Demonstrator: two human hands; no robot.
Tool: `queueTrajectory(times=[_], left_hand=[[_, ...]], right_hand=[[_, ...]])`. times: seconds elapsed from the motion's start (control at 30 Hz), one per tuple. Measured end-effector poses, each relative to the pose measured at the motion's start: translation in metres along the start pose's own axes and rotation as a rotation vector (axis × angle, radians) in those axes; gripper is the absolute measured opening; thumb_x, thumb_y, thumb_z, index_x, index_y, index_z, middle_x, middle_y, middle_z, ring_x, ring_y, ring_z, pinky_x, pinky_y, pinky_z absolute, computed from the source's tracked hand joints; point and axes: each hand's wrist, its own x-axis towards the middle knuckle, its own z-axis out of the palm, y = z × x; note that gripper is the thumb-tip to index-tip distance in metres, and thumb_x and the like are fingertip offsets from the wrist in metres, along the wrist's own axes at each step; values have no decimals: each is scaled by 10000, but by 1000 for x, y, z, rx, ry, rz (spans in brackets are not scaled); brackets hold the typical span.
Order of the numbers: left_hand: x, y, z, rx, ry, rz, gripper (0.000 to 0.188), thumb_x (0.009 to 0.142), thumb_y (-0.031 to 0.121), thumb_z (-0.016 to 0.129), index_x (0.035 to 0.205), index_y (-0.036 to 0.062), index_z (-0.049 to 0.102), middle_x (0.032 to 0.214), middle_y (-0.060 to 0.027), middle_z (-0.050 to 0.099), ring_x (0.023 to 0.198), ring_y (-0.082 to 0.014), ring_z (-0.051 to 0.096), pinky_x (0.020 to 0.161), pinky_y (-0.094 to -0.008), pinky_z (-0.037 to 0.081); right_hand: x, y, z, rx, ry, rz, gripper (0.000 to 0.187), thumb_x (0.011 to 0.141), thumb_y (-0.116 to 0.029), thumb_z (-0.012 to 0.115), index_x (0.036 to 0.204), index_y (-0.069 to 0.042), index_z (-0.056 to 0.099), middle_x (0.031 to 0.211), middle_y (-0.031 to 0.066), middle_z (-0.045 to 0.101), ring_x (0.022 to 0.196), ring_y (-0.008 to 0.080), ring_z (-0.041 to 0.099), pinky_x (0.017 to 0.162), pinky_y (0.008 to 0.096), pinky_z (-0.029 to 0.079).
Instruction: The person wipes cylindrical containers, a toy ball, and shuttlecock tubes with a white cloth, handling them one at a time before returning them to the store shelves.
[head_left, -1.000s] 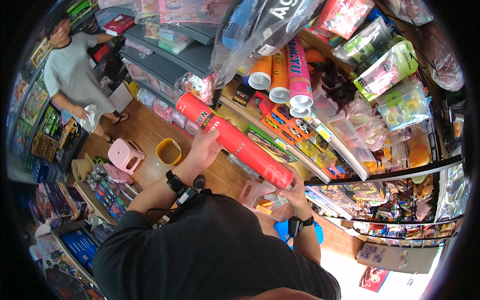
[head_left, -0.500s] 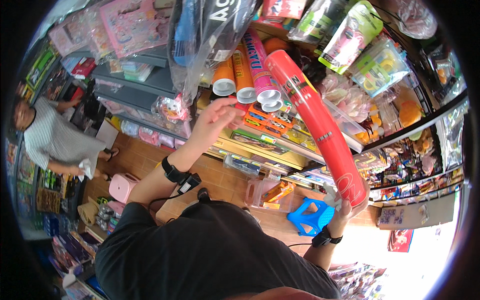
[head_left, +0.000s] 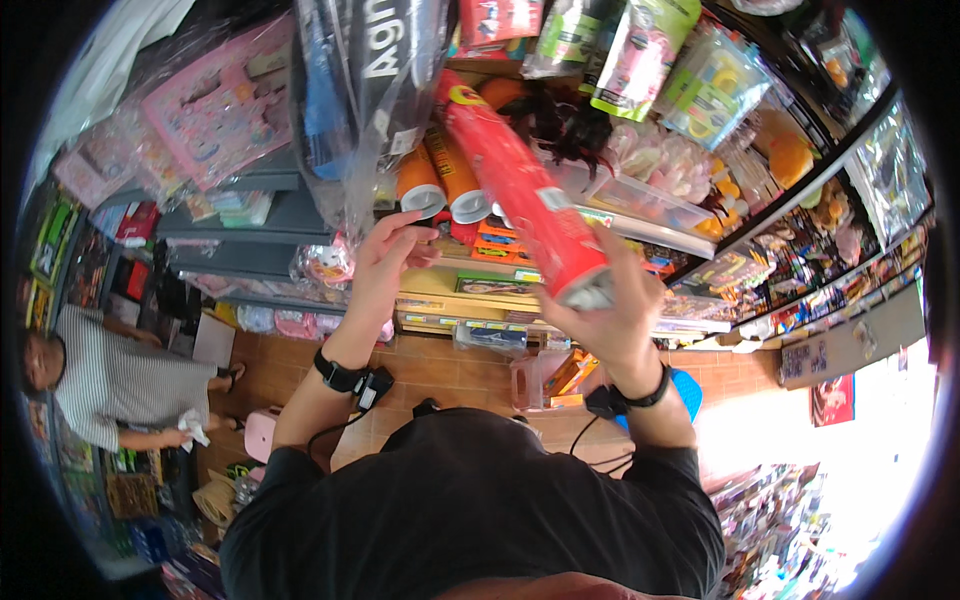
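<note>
My right hand (head_left: 610, 305) grips the lower end of a long red tube (head_left: 515, 185) that points up and to the left, toward the shelf. My left hand (head_left: 395, 250) is raised beside it with its fingers half curled and holds nothing. It is close to two orange tubes with white caps (head_left: 440, 185) that stick out of the shelf. I wear a black watch on each wrist, and my dark shirt fills the lower middle of the view.
Hanging plastic bags (head_left: 370, 90) and packaged toys (head_left: 640, 60) crowd the top. A shelf of small goods (head_left: 800, 250) runs to the right. A person in a striped shirt (head_left: 110, 385) bends at the left. A pink stool (head_left: 262, 432) and a blue stool (head_left: 688, 392) stand on the tiled floor.
The red tube has swung from the right side to the middle, its top now among the stored tubes. My right hand has risen with it. My left hand stays raised.
</note>
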Motion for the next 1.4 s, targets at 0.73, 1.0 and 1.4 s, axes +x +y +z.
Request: queueTrajectory(times=[0.73,1.0,1.4], left_hand=[[28,15,34,116,-73,43,179,1002,83,547,1158,6,502,1044,-145,682,824,-212,695,698,-277,539],[64,3,58,316,188,143,154,979,120,620,938,42,494,777,-93,687,599,-137,659,500,-218,472],[37,-45,109,112,366,107,202,977,227,640,907,83,517,750,-39,617,587,-131,606,507,-254,436]], right_hand=[[46,17,115,-198,-338,102,650,924,-342,620,1451,-21,413,509,104,584,460,307,626,454,430,492],[43,72,31,303,-226,216,788,894,-233,649,1519,13,236,659,174,653,567,366,641,565,463,521],[101,200,-64,93,-123,290,867,877,-289,672,1555,-59,182,713,182,671,680,367,661,657,462,519]])
